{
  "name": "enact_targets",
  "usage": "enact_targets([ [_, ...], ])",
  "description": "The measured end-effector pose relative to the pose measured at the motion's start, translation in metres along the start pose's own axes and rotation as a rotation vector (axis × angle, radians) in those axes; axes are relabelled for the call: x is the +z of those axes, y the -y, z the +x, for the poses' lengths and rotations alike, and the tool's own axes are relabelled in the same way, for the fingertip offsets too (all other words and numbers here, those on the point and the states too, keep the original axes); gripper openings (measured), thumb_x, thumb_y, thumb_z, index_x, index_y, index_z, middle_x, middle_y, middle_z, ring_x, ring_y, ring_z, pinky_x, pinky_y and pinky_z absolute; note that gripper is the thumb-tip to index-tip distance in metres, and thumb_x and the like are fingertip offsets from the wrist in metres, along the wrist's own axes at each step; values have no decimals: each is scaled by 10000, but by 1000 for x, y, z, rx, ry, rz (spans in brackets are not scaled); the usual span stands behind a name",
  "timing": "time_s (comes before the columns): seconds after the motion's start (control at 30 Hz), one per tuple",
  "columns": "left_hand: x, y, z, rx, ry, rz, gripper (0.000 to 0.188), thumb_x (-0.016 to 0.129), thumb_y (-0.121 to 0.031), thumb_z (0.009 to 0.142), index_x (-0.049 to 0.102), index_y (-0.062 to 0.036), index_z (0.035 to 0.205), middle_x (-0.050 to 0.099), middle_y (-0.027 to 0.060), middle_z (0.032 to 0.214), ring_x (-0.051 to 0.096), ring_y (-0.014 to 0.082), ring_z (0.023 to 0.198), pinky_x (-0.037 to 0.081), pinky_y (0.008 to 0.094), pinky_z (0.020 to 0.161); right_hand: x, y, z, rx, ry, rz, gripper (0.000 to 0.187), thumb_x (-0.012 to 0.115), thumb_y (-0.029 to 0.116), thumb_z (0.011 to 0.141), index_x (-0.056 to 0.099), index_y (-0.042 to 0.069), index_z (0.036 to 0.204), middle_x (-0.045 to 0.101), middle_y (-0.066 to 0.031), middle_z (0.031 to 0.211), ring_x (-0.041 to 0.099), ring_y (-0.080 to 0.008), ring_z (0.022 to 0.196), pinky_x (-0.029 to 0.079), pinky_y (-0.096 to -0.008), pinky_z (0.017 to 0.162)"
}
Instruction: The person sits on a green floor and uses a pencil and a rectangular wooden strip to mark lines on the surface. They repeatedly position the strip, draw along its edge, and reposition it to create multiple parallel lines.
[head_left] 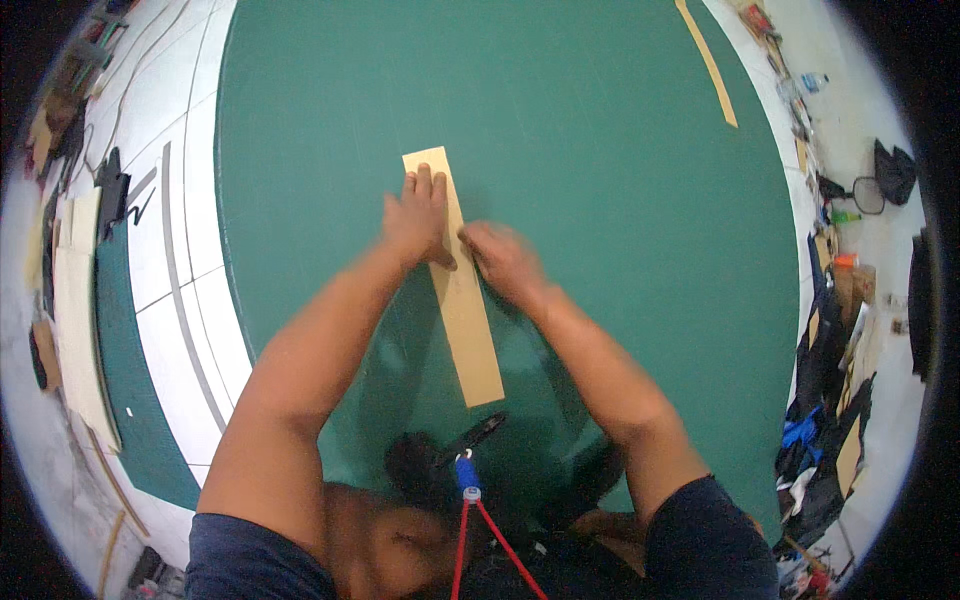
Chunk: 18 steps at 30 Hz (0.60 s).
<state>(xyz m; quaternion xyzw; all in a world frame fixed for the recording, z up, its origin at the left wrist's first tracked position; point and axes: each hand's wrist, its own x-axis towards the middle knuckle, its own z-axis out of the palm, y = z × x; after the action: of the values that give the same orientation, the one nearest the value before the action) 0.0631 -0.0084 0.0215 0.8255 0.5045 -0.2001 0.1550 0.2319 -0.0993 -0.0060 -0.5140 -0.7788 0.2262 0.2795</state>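
Strip point(472, 340), tan, flat on green mat point(620, 130): left hand point(418, 222) unclenched, pinning it; right hand point(502, 262) curled at its right edge, grip unclear, apparently working there; next move calls for steady pressure.

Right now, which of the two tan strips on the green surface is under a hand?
The wide strip in the middle, with the left hand resting on it; the narrow strip at upper right lies untouched.

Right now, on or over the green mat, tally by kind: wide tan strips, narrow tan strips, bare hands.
Wide tan strip: 1
Narrow tan strip: 1
Bare hands: 2 (left hand, right hand)
Total: 4
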Motion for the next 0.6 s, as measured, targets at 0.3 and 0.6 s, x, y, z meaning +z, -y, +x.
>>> enact_targets([
  [0.3,-9,1,-4,19,20,18,1505,972,-599,509,140,-45,1635,149,222,1701,243,378,1557,335,653,1159,-6,36,-111,-57,155,-75,248,639,63,874,645,82,1122,691,-114,1038,664,-355,964,543,-486,840],
  [0.6,-9,2,-1,27,30,12,1517,971,-598,498,129,-63,1641,143,231,1698,224,396,1560,261,678,1193,9,63,-162,64,39,-258,293,674,161,868,678,140,1161,674,-64,1187,620,-294,1150,448,-505,1076],
])
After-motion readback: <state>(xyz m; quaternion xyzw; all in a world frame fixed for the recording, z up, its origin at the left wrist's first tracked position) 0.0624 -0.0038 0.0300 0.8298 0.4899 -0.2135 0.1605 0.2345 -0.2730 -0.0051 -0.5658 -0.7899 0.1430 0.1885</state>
